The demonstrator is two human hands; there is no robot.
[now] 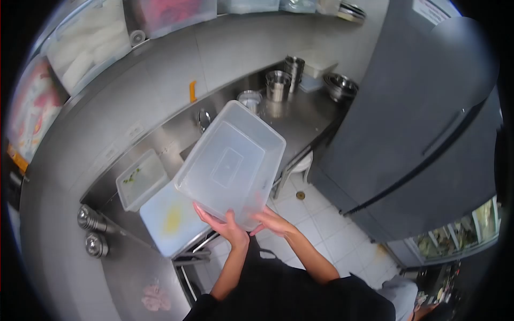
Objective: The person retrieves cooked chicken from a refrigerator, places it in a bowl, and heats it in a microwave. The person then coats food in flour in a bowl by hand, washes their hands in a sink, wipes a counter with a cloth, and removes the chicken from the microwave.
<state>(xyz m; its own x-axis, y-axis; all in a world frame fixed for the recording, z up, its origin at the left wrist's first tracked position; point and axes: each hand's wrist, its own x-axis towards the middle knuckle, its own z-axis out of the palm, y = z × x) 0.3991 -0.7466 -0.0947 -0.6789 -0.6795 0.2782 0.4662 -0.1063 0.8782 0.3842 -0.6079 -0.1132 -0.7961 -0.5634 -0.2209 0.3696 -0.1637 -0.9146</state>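
Both my hands hold a large translucent plastic container (227, 160), tilted in front of me over the edge of the steel counter. My left hand (225, 224) grips its near left corner, thumb against the wall. At the near right corner my right hand (270, 221) clasps it, with part of the fingers seen through the plastic. Just left of the container lies a pale blue cutting board (168, 216) with a yellow stain. Beyond the board stands a smaller plastic tub (143, 181) with a few green scraps inside.
Steel pots (278, 85) and metal bowls (340, 86) stand on the far counter. A tall grey refrigerator (396, 128) rises at the right. Two metal canisters (96, 244) and a crumpled pink cloth (156, 298) are at the left. Another person (399, 294) is at lower right.
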